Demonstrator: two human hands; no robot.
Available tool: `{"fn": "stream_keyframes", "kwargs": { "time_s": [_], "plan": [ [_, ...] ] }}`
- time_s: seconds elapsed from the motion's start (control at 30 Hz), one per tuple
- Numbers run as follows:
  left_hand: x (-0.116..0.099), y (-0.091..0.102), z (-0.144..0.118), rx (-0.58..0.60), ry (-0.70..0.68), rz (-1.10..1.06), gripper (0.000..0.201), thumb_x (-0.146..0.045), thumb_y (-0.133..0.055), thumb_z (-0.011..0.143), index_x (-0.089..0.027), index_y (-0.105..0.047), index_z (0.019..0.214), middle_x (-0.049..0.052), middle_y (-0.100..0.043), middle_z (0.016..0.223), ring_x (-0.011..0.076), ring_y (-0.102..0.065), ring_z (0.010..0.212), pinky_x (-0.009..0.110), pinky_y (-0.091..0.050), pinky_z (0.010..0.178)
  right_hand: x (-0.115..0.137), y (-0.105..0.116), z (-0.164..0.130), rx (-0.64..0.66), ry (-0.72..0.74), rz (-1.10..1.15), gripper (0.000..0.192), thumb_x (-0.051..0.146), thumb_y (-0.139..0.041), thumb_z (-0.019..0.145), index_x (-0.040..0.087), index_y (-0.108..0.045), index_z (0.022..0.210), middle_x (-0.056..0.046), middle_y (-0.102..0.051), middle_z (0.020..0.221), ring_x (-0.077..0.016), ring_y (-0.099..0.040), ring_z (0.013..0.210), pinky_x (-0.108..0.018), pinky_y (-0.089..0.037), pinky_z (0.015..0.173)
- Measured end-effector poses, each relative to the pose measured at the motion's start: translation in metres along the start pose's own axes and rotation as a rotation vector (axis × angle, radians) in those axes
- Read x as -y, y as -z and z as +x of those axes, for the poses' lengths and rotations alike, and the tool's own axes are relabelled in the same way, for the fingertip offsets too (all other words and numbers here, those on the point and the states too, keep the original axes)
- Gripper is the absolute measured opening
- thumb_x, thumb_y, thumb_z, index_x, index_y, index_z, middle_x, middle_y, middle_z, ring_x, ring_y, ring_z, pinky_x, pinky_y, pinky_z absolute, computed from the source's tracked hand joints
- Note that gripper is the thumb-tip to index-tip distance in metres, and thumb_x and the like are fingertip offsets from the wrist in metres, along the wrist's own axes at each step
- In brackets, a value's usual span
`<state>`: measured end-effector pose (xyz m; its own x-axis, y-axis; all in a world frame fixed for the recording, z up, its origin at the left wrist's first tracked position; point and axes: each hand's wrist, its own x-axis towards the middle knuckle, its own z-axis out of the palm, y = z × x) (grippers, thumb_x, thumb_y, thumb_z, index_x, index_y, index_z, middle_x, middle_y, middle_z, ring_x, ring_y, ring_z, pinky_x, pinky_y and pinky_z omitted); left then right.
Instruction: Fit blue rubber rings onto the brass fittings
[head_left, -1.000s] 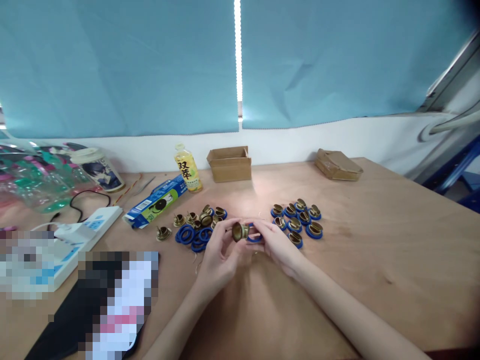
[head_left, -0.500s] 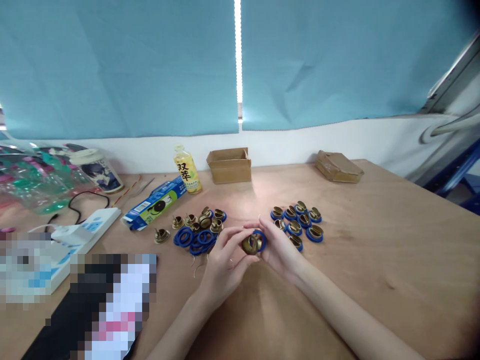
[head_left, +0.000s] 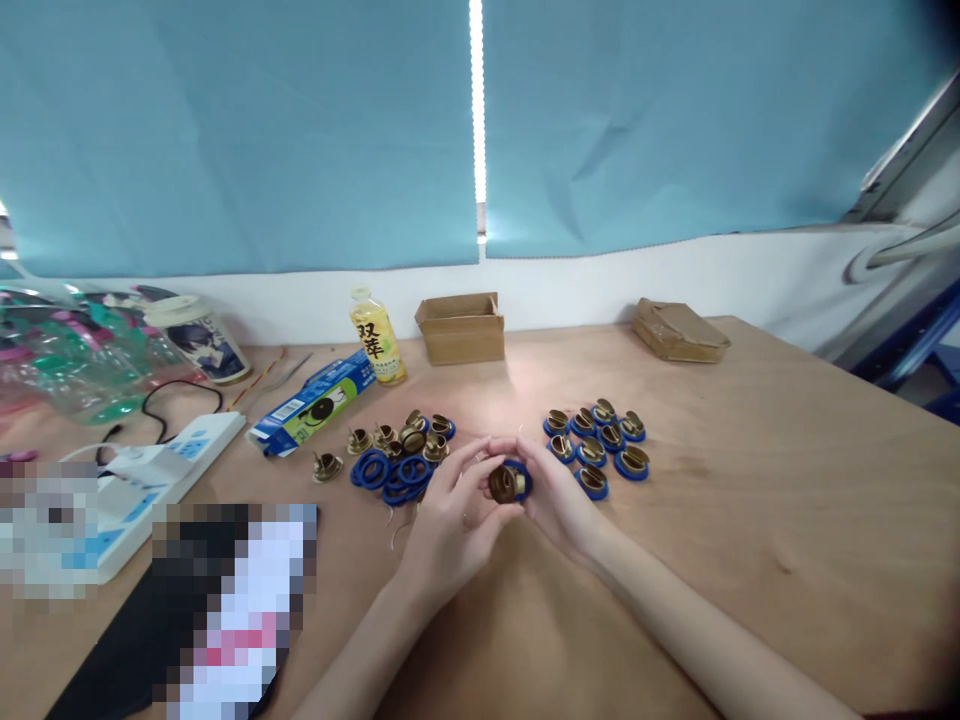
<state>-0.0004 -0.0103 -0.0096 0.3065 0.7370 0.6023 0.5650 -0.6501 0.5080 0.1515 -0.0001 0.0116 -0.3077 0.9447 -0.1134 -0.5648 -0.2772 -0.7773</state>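
My left hand (head_left: pixel 450 520) and my right hand (head_left: pixel 559 500) meet over the middle of the wooden table (head_left: pixel 750 500), both gripping one brass fitting (head_left: pixel 504 484) with a blue ring (head_left: pixel 523 478) around it. Just left of my hands lies a heap of loose blue rings (head_left: pixel 386 472) and bare brass fittings (head_left: pixel 409 434). To the right sits a cluster of brass fittings wearing blue rings (head_left: pixel 600 445).
A yellow drink bottle (head_left: pixel 376 337), an open cardboard box (head_left: pixel 461 328) and a flat brown packet (head_left: pixel 679 331) stand along the back. A blue carton (head_left: pixel 311 403), a white power strip (head_left: pixel 161 468), a cup (head_left: pixel 199 338) and a blurred dark item (head_left: pixel 202 610) fill the left side.
The brass fitting and the blue ring were apart between my fingers a second ago; now the ring sits around the fitting, and my hands have dropped slightly toward the table.
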Motion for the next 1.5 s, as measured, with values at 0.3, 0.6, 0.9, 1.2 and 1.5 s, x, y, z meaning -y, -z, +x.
{"fn": "stream_keyframes", "kwargs": {
  "time_s": [0.3, 0.6, 0.9, 1.2, 1.5],
  "plan": [
    [0.001, 0.004, 0.004, 0.009, -0.046, -0.164, 0.049, -0.024, -0.085, 0.071, -0.023, -0.062, 0.115, 0.01, -0.07, 0.118, 0.0272, -0.066, 0.114, 0.042, -0.055, 0.097, -0.016, 0.005, -0.001, -0.065, 0.12, -0.266, 0.056, 0.068, -0.05, 0.09, 0.028, -0.05, 0.13, -0.006, -0.062, 0.116, -0.0216, -0.065, 0.096, -0.034, -0.054, 0.077],
    [-0.005, 0.002, -0.001, -0.109, -0.174, 0.02, 0.044, -0.027, -0.077, 0.081, -0.02, -0.057, 0.12, 0.009, -0.075, 0.107, 0.0239, -0.073, 0.099, 0.035, -0.059, 0.087, -0.014, 0.007, 0.003, -0.11, 0.165, -0.35, 0.053, 0.07, -0.043, 0.092, 0.025, -0.057, 0.116, -0.004, -0.063, 0.105, -0.022, -0.063, 0.101, -0.035, -0.052, 0.087],
    [0.004, 0.004, -0.003, -0.18, 0.068, 0.06, 0.047, -0.024, -0.071, 0.087, -0.023, -0.052, 0.13, 0.009, -0.072, 0.118, 0.0225, -0.073, 0.099, 0.033, -0.06, 0.085, 0.007, 0.001, -0.012, 0.026, 0.411, -0.933, 0.026, 0.032, -0.058, 0.095, 0.025, -0.063, 0.12, -0.008, -0.066, 0.111, -0.0244, -0.062, 0.1, -0.04, -0.049, 0.088],
    [0.002, 0.004, 0.001, -0.133, 0.236, -0.227, 0.047, -0.027, -0.073, 0.085, -0.023, -0.056, 0.128, 0.009, -0.071, 0.123, 0.021, -0.074, 0.094, 0.034, -0.06, 0.084, 0.009, 0.007, -0.005, 0.037, 0.316, -0.854, 0.012, 0.031, -0.061, 0.093, 0.022, -0.061, 0.101, -0.004, -0.067, 0.093, -0.0195, -0.063, 0.085, -0.032, -0.049, 0.071],
    [-0.002, 0.007, 0.005, -0.134, 0.342, -0.463, 0.034, -0.024, -0.06, 0.092, -0.021, -0.059, 0.125, 0.009, -0.07, 0.121, 0.0214, -0.072, 0.102, 0.036, -0.059, 0.09, 0.014, 0.012, -0.002, -0.035, 0.439, -0.887, 0.007, 0.029, -0.061, 0.092, 0.022, -0.061, 0.094, -0.004, -0.068, 0.089, -0.019, -0.062, 0.075, -0.03, -0.045, 0.062]
  ]
}}
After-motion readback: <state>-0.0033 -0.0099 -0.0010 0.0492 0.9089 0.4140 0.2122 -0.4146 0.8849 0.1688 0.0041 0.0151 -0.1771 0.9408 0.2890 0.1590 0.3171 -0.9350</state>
